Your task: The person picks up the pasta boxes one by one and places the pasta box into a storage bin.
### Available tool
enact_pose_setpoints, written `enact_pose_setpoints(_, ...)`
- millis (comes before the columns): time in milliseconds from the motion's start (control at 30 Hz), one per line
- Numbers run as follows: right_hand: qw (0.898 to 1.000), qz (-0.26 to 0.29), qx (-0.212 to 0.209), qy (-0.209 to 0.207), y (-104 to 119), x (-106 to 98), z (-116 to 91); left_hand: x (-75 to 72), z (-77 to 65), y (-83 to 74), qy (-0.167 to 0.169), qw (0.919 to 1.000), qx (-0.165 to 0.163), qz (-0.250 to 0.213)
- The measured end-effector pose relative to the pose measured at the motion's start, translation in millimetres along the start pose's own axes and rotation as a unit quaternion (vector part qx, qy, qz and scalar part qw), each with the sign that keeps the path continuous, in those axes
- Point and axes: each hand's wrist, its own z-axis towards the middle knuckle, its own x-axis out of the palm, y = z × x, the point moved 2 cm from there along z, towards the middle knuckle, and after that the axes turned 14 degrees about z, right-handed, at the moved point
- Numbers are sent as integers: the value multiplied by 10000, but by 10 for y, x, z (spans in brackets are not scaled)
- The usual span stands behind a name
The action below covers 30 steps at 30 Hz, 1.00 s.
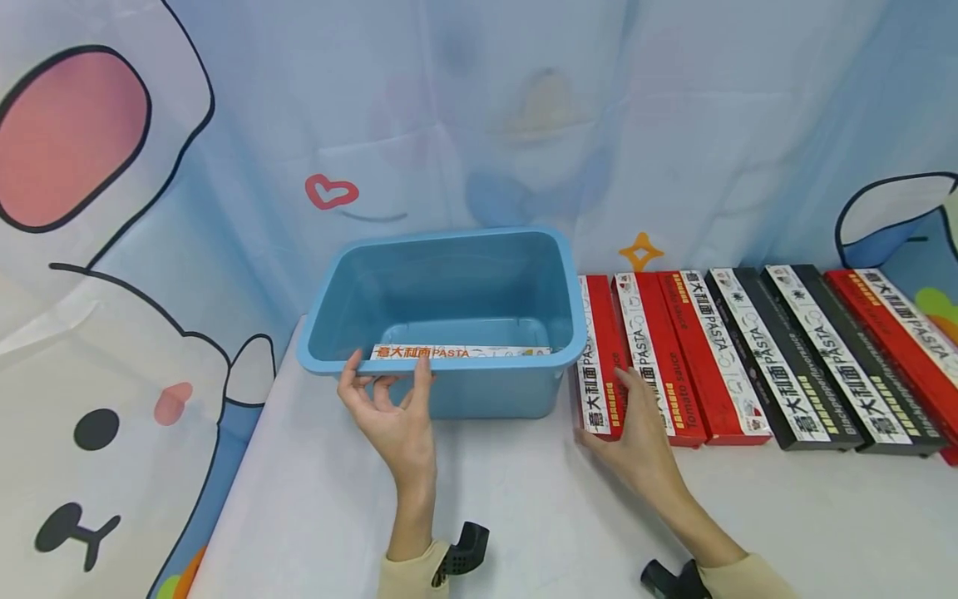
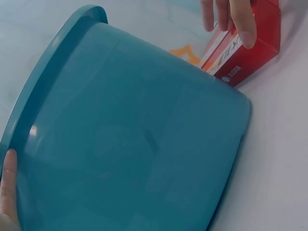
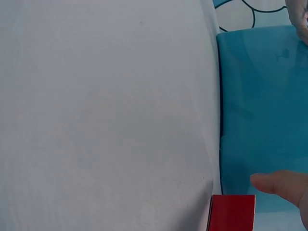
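A light blue plastic bin (image 1: 494,391) stands on the white-covered table. One white-faced pasta box (image 1: 479,352) lies inside along its near wall. My left hand (image 1: 397,416) holds the bin's near rim toward its left end, and a finger (image 2: 8,185) shows against the outer wall under the rim. At the right, my right hand (image 1: 636,433) is spread over the near part of the leftmost red pasta box (image 1: 608,324). Its thumb (image 3: 276,183) is by the box's left side, with a small gap showing, while the other fingers reach over the top.
More pasta boxes lie in a row to the right: red ones (image 1: 679,366) (image 1: 722,366), black ones (image 1: 793,374) (image 1: 861,374) and a red one (image 1: 898,333) at the far end. A printed cloth (image 1: 464,108) hangs behind the bin.
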Motion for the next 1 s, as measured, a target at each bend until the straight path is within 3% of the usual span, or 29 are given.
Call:
enact_pose_setpoints(233, 9998, 133, 136, -106, -2, 59, -45, 4, -5, 5, -13, 10000, 5, -3)
enact_pose_setpoints(500, 9945, 528, 892, 133, -100, 124, -71, 0, -1, 9, -12, 10000, 18, 86)
enact_pose_setpoints(1000, 9960, 541, 714, 65, -96, 141, 51, 5, -12, -8, -14, 9999, 71, 109)
